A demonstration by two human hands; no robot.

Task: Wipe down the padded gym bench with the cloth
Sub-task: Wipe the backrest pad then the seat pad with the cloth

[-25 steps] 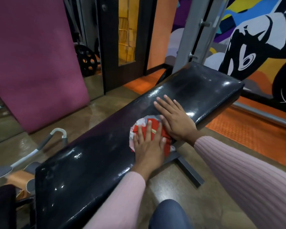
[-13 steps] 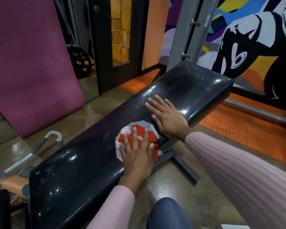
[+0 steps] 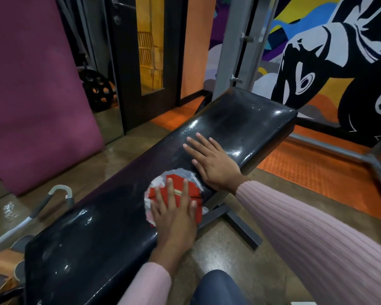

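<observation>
i'm watching the cloth [image 3: 176, 195] sitting mid-bench, near the edge closest to me, bunched into a red and grey-white wad on the black bench [image 3: 240, 119]. the left hand [image 3: 175, 214] is lying flat on top of it, fingers straight and spread, pressing down rather than gripping. the right hand [image 3: 213, 160] is resting palm-down on bare padding just beyond the cloth, fingers straight and slightly fanned toward the far end, holding nothing.

what i'm worrying about: the cloth is only being pinned by a flat palm, and the vinyl is looking glossy and slick. i'm judging that a hard push could be letting the hand skate over the wad, leaving it behind or shoving it off the near edge to the floor [image 3: 207, 256], since it is already sitting close to that edge. a bunched wad is also covering a narrow strip, so i'm expecting streaks and missed patches unless the passes overlap. the far end and the near left end are both showing dull smears and specks, so i'm judging plenty of surface is left. the right hand is leaning on padding that may need wiping, and it is sitting right beside the cloth, so the two could be colliding on a stroke toward the far end.

both sleeves are reaching in from the lower right, wrists low.
</observation>
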